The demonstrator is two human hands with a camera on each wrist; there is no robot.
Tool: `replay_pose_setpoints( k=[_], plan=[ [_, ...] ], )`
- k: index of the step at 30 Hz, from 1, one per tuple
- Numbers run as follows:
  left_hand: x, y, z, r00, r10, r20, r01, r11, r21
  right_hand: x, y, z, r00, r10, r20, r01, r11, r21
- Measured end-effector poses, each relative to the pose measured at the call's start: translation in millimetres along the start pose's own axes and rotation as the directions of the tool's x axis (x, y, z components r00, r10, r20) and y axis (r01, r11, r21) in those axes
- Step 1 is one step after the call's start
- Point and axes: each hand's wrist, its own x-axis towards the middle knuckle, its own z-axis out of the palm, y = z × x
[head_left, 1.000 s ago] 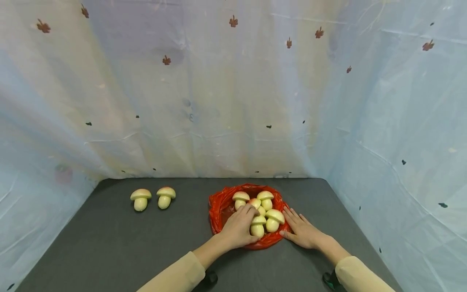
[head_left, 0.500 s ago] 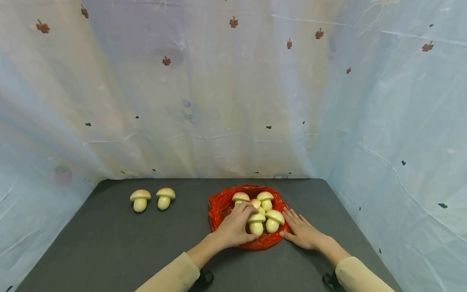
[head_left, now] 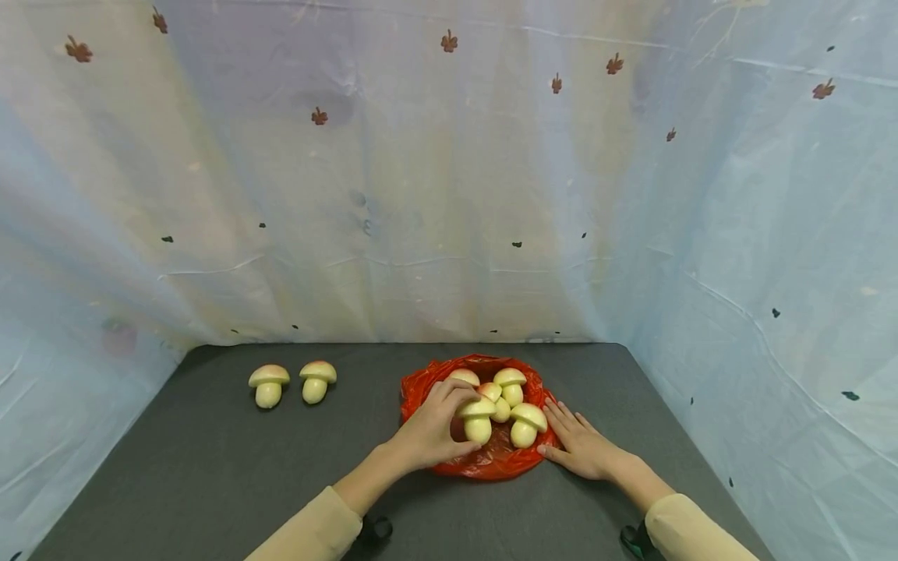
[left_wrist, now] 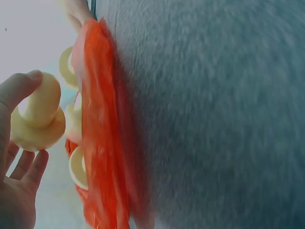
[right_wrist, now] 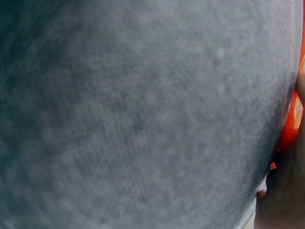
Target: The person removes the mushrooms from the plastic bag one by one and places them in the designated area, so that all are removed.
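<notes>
Between the thumb and fingertips of my left hand (head_left: 433, 427) is a mushroom (head_left: 478, 421) with a pale stem and rounded cap. In the left wrist view the held mushroom (left_wrist: 40, 112) is raised above the rim of the red plastic bag (left_wrist: 102, 124). The red bag (head_left: 491, 469) lies spread open on the dark table, and several more mushrooms (head_left: 528, 425) sit inside it. My right hand (head_left: 585, 448) rests flat with straight fingers against the bag's right edge. In the right wrist view only a dark part of the right hand (right_wrist: 283, 191) shows beside the bag.
Two mushrooms, one (head_left: 269, 386) beside the other (head_left: 317, 382), stand on the dark grey table (head_left: 210, 475) at the back left. A pale patterned curtain (head_left: 435, 195) hangs behind the table and along both sides.
My left hand has lifted the mushroom from the front of the bag and drawn it to the left. The right hand stays where it was.
</notes>
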Motion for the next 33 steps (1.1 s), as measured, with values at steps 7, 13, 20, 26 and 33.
replay_pose_setpoints(
  k=[7, 13, 20, 26, 33],
  plan=[
    [-5.9, -11.1, -17.7, 0.998, -0.034, -0.049, 0.035, 0.999, 0.002, 2, 7, 4, 1.0, 0.0, -0.011, 0.0, 1.0, 0.014],
    [-13.5, -23.0, -32.9, 0.994, -0.06, -0.091, 0.061, 0.998, 0.016, 3, 7, 3, 1.0, 0.001, -0.013, -0.001, 1.0, 0.0],
    [-22.6, -37.9, -46.5, 0.99, -0.068, -0.125, 0.073, 0.997, 0.036, 1, 5, 2, 1.0, 0.006, -0.001, -0.006, 1.0, 0.021],
    [-30.8, -51.5, -59.5, 0.987, -0.061, -0.149, 0.072, 0.995, 0.075, 0, 2, 0, 1.0, 0.011, 0.015, -0.011, 1.0, 0.012],
    [-38.8, -64.2, -74.8, 0.984, -0.085, -0.158, 0.1, 0.991, 0.085, -2, -7, -7, 0.999, 0.016, 0.033, -0.017, 1.0, 0.017]
  ],
)
